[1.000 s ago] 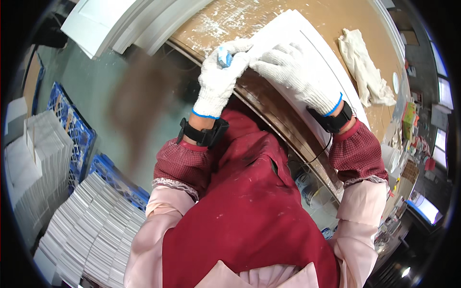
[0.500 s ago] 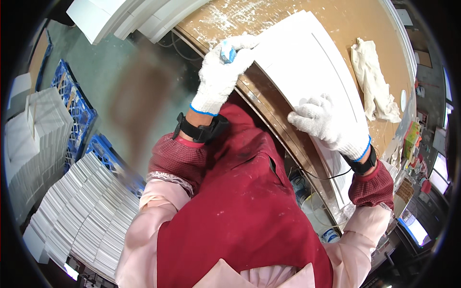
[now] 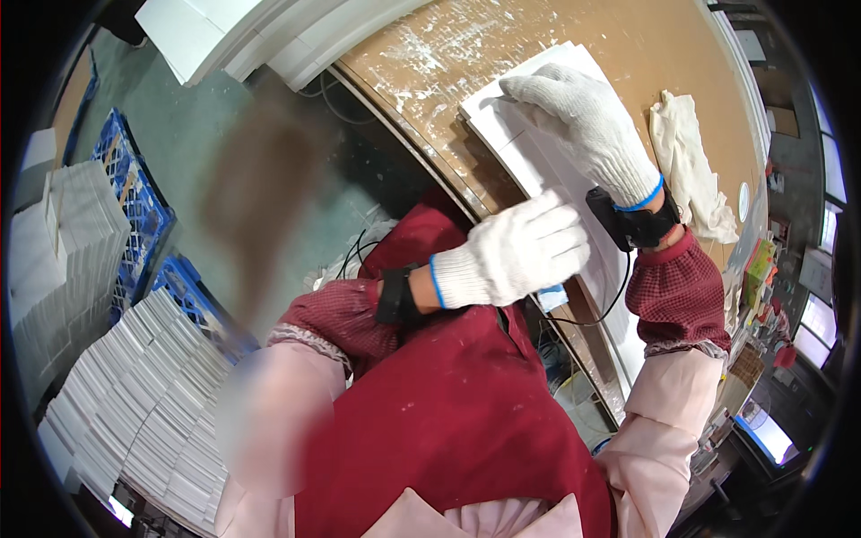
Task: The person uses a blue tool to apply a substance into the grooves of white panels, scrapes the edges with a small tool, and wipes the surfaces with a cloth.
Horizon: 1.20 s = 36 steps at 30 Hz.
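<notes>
White paper-like sheets (image 3: 619, 309) lie in a long stack along the near side of the brown table (image 3: 421, 85). My left hand (image 3: 516, 251), in a white knit glove, reaches across the table's front edge over the sheets. From beneath its palm a small blue-and-white block (image 3: 552, 298) sticks out, mostly hidden by the hand. My right hand (image 3: 587, 125), gloved alike, is over the far end of the stack. Its fingers are stretched leftward, close together and slightly bent, and its thumb is hidden.
A crumpled cream cloth (image 3: 686, 166) lies on the table to the right. More white sheets (image 3: 242, 36) are piled at the far left. Bundled stacks (image 3: 134, 403) stand beside blue plastic pallets (image 3: 134, 202) on the floor. A dark cable (image 3: 592, 318) hangs across the table edge.
My left hand has come nearer and to the right, from the sheets' far corner to their near side. My right hand has moved away from me to the far end. The sheets' far end has shifted.
</notes>
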### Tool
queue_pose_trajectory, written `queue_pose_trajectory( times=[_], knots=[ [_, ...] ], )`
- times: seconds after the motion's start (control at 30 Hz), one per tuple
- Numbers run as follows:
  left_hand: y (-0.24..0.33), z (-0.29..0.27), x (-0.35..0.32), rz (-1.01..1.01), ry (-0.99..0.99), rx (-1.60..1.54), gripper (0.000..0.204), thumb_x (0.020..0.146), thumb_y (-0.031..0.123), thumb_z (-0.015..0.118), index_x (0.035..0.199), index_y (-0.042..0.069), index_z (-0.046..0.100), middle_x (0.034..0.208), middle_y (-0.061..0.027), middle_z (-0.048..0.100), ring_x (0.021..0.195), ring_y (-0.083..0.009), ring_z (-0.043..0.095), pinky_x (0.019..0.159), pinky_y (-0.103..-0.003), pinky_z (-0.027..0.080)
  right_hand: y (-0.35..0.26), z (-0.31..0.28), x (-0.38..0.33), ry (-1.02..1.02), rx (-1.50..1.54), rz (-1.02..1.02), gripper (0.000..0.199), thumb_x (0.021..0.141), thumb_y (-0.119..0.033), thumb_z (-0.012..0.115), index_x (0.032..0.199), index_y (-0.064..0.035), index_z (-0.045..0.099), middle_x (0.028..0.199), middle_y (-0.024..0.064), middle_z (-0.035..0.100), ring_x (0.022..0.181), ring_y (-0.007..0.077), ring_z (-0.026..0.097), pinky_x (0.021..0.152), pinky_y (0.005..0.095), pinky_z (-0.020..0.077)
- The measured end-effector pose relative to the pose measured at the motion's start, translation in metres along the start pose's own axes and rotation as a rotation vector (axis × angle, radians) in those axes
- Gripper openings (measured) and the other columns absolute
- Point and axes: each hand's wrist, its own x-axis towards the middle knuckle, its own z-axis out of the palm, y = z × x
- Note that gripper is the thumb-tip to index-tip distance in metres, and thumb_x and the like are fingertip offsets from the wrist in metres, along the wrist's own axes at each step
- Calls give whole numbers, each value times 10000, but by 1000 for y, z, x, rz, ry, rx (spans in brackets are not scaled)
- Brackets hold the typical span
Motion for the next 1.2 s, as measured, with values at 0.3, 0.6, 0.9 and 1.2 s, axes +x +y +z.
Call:
queue_pose_trajectory(
  times=[0.3,0.6,0.9,1.2],
  knots=[
    [-2,30,-7,-45,-60,91,303,785,229,569,1068,138,630,1146,-33,630,1153,-208,542,1007,-368,421,-17,17,-3,-220,-397,-341,461,727,-226,646,1180,-139,638,981,48,611,946,261,595,802,413,474],
    [2,29,-5,-92,-106,103,285,821,293,537,1047,170,661,1155,0,629,1126,-177,543,1005,-363,400,-21,11,0,-328,-396,-273,813,506,-334,813,1255,-108,591,1022,69,597,930,309,582,821,426,475],
    [1,25,10,-83,-56,131,296,729,236,610,993,114,661,1024,-68,647,1093,-281,598,1041,-468,433,7,-7,8,107,16,292,118,866,-125,602,929,-52,670,825,154,650,772,327,650,689,396,522],
    [1,25,16,-66,-26,138,314,703,203,637,995,90,650,1074,-100,634,1044,-273,605,983,-465,465,66,-13,4,153,-456,683,220,908,-194,559,1061,-105,691,1001,155,681,936,355,653,827,431,524]
  ],
)
